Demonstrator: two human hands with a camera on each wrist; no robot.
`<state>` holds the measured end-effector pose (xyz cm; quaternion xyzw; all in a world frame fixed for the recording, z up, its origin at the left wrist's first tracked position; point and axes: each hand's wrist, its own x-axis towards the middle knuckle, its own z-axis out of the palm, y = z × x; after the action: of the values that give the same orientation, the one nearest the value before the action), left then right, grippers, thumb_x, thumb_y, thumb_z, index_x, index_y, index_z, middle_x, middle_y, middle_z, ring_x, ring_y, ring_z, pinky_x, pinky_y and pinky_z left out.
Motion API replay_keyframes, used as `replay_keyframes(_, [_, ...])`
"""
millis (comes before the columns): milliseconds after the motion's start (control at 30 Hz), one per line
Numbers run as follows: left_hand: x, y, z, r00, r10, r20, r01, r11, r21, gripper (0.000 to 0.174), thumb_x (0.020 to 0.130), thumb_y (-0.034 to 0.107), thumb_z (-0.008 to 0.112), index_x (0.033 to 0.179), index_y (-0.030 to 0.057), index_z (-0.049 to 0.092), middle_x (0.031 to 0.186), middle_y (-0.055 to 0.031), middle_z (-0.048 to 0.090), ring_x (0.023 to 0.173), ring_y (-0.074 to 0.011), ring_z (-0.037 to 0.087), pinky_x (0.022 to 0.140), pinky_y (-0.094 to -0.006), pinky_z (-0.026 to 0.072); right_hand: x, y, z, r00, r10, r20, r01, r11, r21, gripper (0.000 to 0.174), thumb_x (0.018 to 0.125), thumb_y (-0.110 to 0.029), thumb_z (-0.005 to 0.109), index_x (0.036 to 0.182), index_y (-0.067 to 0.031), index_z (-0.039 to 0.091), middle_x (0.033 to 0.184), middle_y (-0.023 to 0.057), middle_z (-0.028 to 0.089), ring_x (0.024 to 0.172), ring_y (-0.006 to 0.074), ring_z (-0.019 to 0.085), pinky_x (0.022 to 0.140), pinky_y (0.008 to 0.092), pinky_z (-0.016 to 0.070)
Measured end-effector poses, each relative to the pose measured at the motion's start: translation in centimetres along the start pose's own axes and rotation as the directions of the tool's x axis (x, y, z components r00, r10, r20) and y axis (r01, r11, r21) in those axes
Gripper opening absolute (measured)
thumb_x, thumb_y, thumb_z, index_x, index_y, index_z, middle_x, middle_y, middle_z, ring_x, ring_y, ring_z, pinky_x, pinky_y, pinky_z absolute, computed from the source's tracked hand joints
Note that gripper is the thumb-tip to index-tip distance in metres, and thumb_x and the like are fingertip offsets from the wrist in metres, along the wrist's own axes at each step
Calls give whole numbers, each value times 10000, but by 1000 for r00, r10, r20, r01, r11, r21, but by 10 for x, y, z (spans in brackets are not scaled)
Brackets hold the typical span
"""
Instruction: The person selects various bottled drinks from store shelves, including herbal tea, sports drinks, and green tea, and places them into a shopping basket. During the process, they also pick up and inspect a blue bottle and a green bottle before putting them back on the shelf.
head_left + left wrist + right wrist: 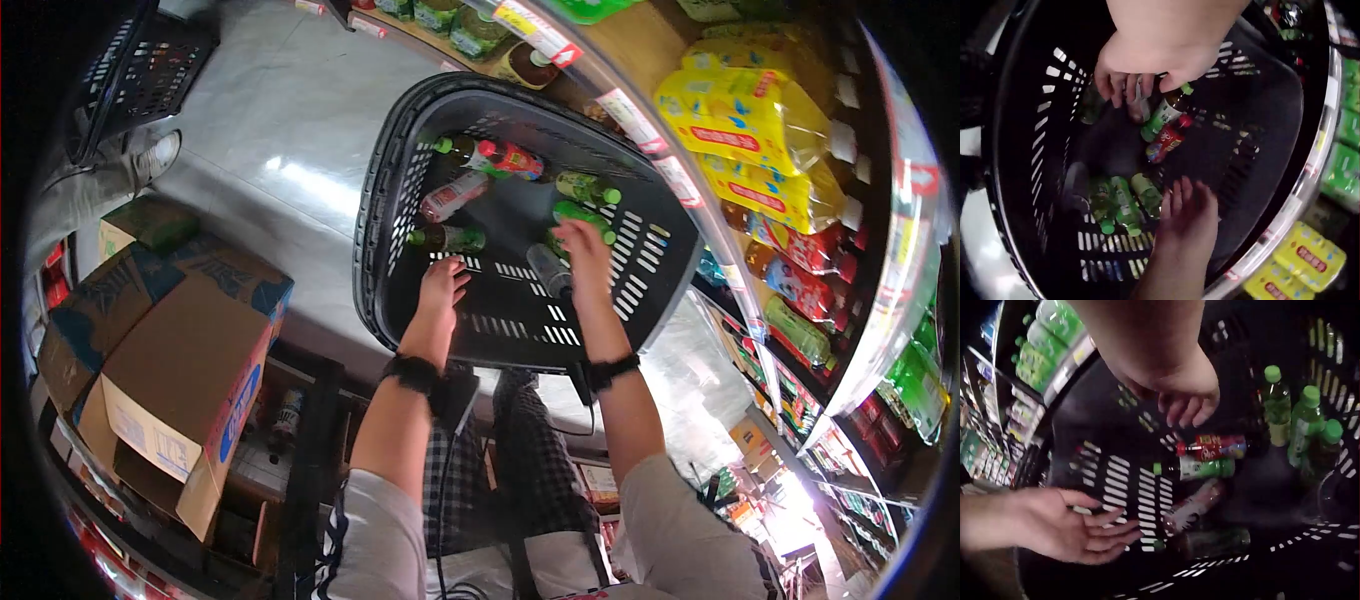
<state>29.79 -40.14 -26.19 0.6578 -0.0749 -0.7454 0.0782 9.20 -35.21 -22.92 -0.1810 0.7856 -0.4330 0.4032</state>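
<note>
A black shopping basket (400, 110) holds several drink bottles lying in two groups. My left hand (438, 295) hovers inside its left part with fingers relaxed and nothing in them, near a dark bottle with a green label (455, 238) and a pink-labelled bottle (455, 196). A red-labelled bottle (1219, 447) lies close by. On the other side, my right hand (588, 262) overlaps a green bottle (583, 218) in the head view; the right wrist view shows its fingers loosely bent, holding nothing. A clear bottle (546, 266) and a green-capped bottle (1277, 403) are beside it.
Shelves at right carry yellow multipacks (750, 120) and more bottles along a price-tag rail (660, 160). An open cardboard box (180, 350) stands at left. Farther back are another basket (150, 70) and a person's shoe (158, 157) on the grey floor.
</note>
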Motion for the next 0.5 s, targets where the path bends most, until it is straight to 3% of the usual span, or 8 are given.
replay_keyframes(33, [13, 0, 0, 1000, -3, -14, 3, 1000, 21, 269, 820, 267, 444, 1030, 115, 516, 1073, -39, 543, 968, -192, 531, 837, -374, 350, 13, 10, 26, 996, 69, 59, -65, 995, -74, 215, 800, -182, 565, 944, -22, 576, 857, 82, 629, 805, 149, 589, 733, 265, 440])
replay_keyframes(100, [25, 12, 9, 999, 7, -45, 0, 988, 157, 263, 821, 263, 449, 1037, 129, 519, 1072, -36, 544, 950, -196, 536, 818, -367, 358, 53, 57, 66, 982, 20, 187, 21, 977, -212, 267, 786, -204, 583, 991, -34, 554, 887, 124, 623, 843, 206, 603, 735, 303, 448])
replay_keyframes(200, [46, 18, 13, 988, 147, 47, -151, 984, 93, 247, 824, 255, 452, 1022, 126, 527, 1078, -36, 539, 980, -192, 520, 823, -355, 359, 109, 83, 103, 975, -105, 196, 208, 734, -646, 389, 782, -160, 576, 1143, -62, 466, 929, 85, 593, 851, 155, 581, 742, 266, 448])
replay_keyframes(300, [57, 33, 17, 996, 76, 39, -79, 995, 64, 228, 827, 254, 461, 1006, 129, 528, 1081, -30, 537, 995, -191, 512, 844, -362, 344, 156, 82, 127, 971, -54, 233, 211, 651, -729, 516, 778, -171, 579, 1242, -134, 357, 965, 89, 566, 827, 190, 589, 722, 298, 479])
replay_keyframes(333, [60, 35, 18, 997, 61, 38, -62, 997, 41, 225, 829, 255, 461, 1004, 130, 528, 1082, -29, 536, 995, -191, 512, 849, -362, 339, 163, 81, 133, 963, 146, 226, 18, 804, -594, 533, 776, -169, 580, 1252, -148, 341, 972, 97, 557, 814, 204, 591, 712, 309, 489])
replay_keyframes(367, [62, 36, 20, 998, 46, 38, -46, 999, 16, 222, 831, 257, 460, 1001, 132, 529, 1084, -27, 535, 995, -191, 512, 854, -361, 334, 169, 78, 137, 906, 336, 257, -202, 877, -436, 552, 775, -168, 582, 1262, -162, 324, 980, 105, 547, 802, 218, 593, 702, 319, 498])
replay_keyframes(400, [64, 34, 20, 999, 29, 39, -28, 1000, -8, 219, 833, 258, 460, 999, 133, 529, 1086, -26, 534, 995, -191, 512, 860, -361, 329, 176, 79, 139, 805, 499, 319, -428, 863, -270, 571, 773, -166, 583, 1273, -175, 308, 987, 113, 538, 790, 232, 594, 692, 330, 508])
replay_keyframes(500, [67, 29, 20, 997, 19, 72, -17, 999, -28, 209, 838, 263, 459, 994, 143, 530, 1084, -21, 535, 1000, -187, 509, 864, -357, 328, 187, 98, 146, 819, 473, 324, -467, 879, -101, 552, 764, -160, 596, 1241, -210, 323, 979, 137, 519, 768, 255, 595, 667, 362, 523])
